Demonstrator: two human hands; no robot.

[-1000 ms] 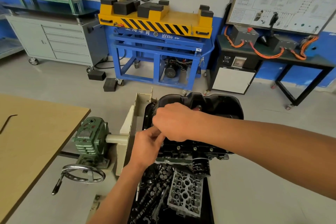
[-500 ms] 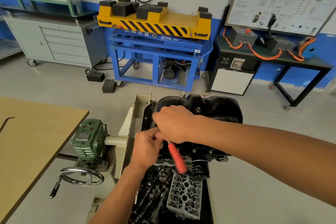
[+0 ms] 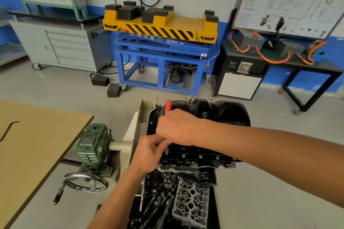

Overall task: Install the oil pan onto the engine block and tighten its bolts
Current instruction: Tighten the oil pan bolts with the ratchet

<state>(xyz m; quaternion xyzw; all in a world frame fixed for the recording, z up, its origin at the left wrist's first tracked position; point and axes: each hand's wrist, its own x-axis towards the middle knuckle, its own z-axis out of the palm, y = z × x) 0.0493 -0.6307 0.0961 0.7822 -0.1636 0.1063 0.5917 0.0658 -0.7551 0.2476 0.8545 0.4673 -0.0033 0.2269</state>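
In the lower middle of the frame the left hand reaches up from the bottom edge. Its fingers are curled and their tips pinch a small silver fitting, either a socket or a bolt head; I cannot tell which. The fitting is at the near left edge of the oil pan. Just above, touching the left hand, the right hand is wrapped round a red-handled tool, and the end of the handle pokes out past the knuckles. The black oil pan sits on top of the engine block and extends right from under the right hand. An oil filter hangs below the block, above a cylinder head lying among loose parts.

At far left a wooden table carries a bent rod. Beside it are a green gearbox and its handwheel. Along the back wall stand a grey drawer cabinet, a blue lift stand with a yellow top, and a black bench under a wiring board at upper right.
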